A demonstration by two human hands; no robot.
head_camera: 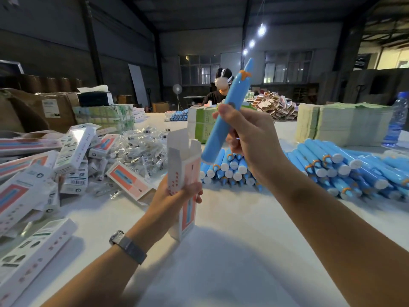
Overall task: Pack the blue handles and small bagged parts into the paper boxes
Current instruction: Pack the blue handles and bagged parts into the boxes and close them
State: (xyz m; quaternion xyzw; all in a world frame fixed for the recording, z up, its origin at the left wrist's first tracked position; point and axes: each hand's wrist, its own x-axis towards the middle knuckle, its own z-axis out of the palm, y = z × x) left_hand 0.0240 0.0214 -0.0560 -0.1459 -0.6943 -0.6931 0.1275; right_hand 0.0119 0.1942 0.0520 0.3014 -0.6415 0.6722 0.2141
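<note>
Over the middle of the white tabletop (232, 251), both hands are up and busy. The left hand (174, 200) has its fingers wrapped round a paper box (183, 173), standing it upright with the top flaps open and its lower end just above the table surface. A grey watch (127, 245) sits on that wrist. The right hand (250, 138) is raised higher, fingers and thumb clamped round the middle of a blue handle (223, 120), which tilts with its narrow orange-collared tip up and away and its white butt end hanging just above and beside the box's open mouth, not inside it.

Behind the hands, toward the tabletop's right edge, lies a big stack of blue handles (332, 167), white ends facing this way. Toward the left edge there's a loose heap of printed boxes (35, 180), lying flat and overlapping, and just beyond them a mound of small clear bagged parts (141, 149).

Near the far edge stand piles of flat green-and-white cartons (340, 122), and a water bottle (398, 116) stands upright at the far right corner. Across the table, another person (219, 89) in a mask is at work.
</note>
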